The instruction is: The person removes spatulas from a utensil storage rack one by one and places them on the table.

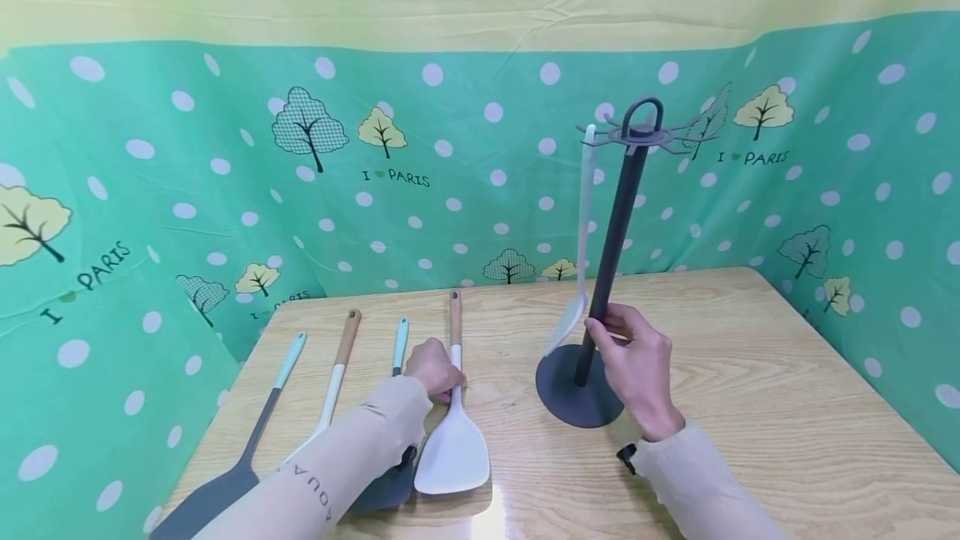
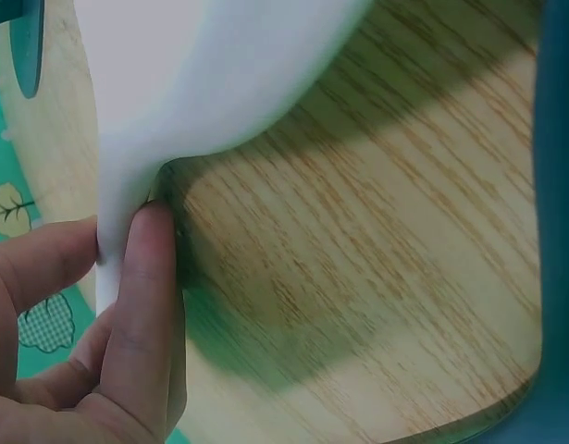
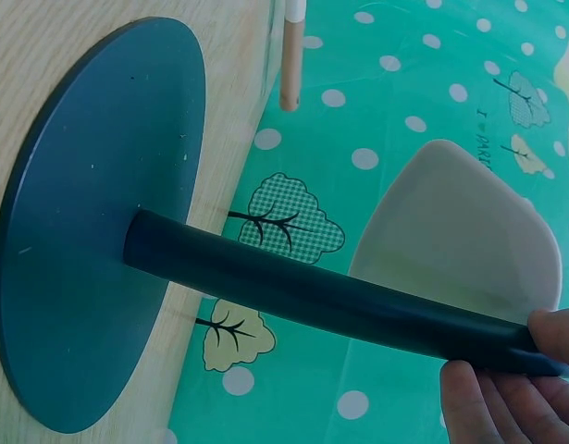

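The person's left hand (image 1: 433,367) pinches the neck of a white spatula (image 1: 453,440), which lies flat near the front edge of the table (image 1: 750,390) with its wooden handle pointing toward the back edge. The left wrist view shows the thumb (image 2: 145,314) and fingers closed on the narrow stem just where the blade widens. The blade looks like soft silicone, light and a bit floppy, so the stiffer stem or wooden handle seems the better place to hold it.

The right hand (image 1: 641,365) curls its fingers (image 3: 506,398) round the lower part of the dark post of a utensil stand (image 1: 611,248), which sits upright on its round base toward the middle of the table. The base looks weighty enough to steady it. A pale ladle (image 1: 577,290) hangs from one hook at the top.

Three more utensils (image 1: 337,373) lie in a row beside the spatula, toward the left edge.
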`<control>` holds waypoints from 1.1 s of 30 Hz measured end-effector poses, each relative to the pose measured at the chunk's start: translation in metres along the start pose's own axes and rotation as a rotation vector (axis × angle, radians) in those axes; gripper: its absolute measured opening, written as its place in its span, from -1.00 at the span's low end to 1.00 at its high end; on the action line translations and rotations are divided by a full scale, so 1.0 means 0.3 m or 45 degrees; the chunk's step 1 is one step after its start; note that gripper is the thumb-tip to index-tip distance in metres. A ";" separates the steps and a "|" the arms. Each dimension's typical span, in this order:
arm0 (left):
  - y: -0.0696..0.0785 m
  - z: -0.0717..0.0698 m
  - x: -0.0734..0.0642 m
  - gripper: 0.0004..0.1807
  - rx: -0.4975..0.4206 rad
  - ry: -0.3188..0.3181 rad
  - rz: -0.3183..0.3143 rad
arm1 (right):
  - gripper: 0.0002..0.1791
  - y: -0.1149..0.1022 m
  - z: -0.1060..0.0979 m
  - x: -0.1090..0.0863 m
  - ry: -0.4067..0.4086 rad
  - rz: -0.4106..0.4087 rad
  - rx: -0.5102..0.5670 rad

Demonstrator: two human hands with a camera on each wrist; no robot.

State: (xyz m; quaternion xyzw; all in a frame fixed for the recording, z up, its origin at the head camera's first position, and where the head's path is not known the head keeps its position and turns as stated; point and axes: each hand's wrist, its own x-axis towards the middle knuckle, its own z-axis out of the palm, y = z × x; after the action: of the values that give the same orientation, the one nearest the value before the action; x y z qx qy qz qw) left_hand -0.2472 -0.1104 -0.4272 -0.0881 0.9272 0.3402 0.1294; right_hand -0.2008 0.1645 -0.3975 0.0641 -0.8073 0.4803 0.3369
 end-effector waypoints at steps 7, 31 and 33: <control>0.000 0.003 0.001 -0.76 0.000 0.006 -0.003 | -0.75 0.000 0.000 0.000 0.004 0.000 -0.001; -0.006 0.009 -0.001 -0.71 -0.020 0.027 0.005 | -0.75 0.004 0.000 0.001 -0.003 -0.012 -0.015; -0.006 0.008 -0.002 -0.72 -0.020 0.026 0.013 | -0.76 0.004 -0.001 0.001 -0.002 -0.013 -0.017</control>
State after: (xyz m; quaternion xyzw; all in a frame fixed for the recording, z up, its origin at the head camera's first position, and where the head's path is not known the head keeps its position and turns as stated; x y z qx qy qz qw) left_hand -0.2458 -0.1101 -0.4300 -0.0879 0.9262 0.3473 0.1176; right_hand -0.2013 0.1652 -0.3981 0.0664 -0.8105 0.4730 0.3391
